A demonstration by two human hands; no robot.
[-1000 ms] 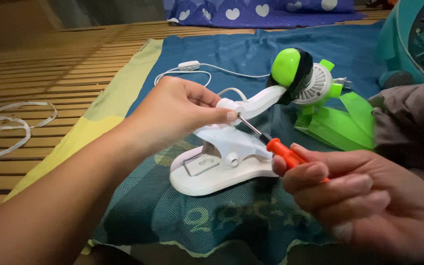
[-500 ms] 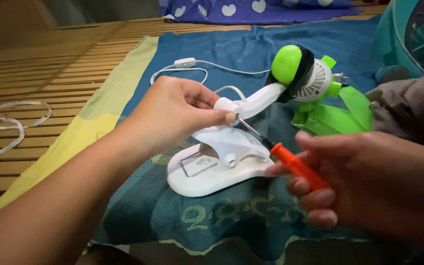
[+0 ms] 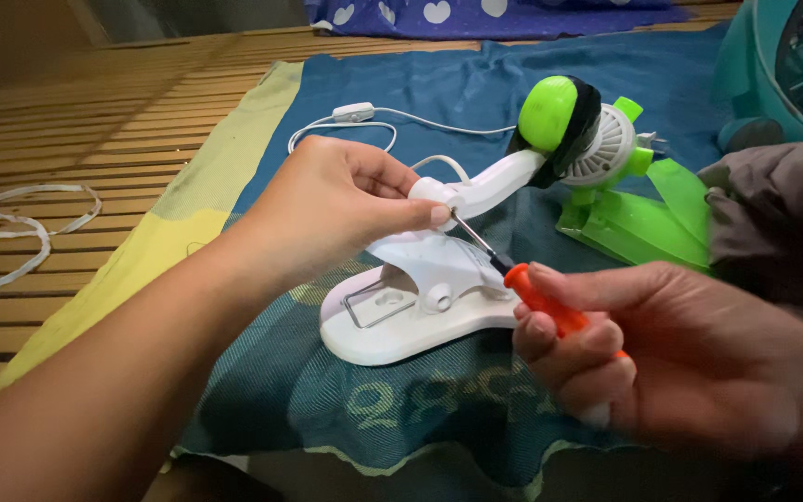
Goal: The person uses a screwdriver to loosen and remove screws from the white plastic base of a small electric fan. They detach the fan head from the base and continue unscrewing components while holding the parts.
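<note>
A small clip fan with a white clamp base and white neck stands on a blue cloth; its green and black motor head tilts up to the right. My left hand grips the joint at the neck's lower end. My right hand holds an orange-handled screwdriver, and the metal tip meets the joint beside my left fingertips.
Green fan blades and a white grille lie behind the fan. A white cord with an inline switch loops on the cloth. A teal fan stands at the back right, grey fabric at the right, white strips on the slatted wood at left.
My right hand has turned on the screwdriver handle, fingers regripping it, while the tip stays at the joint. My left hand and the fan have hardly moved.
</note>
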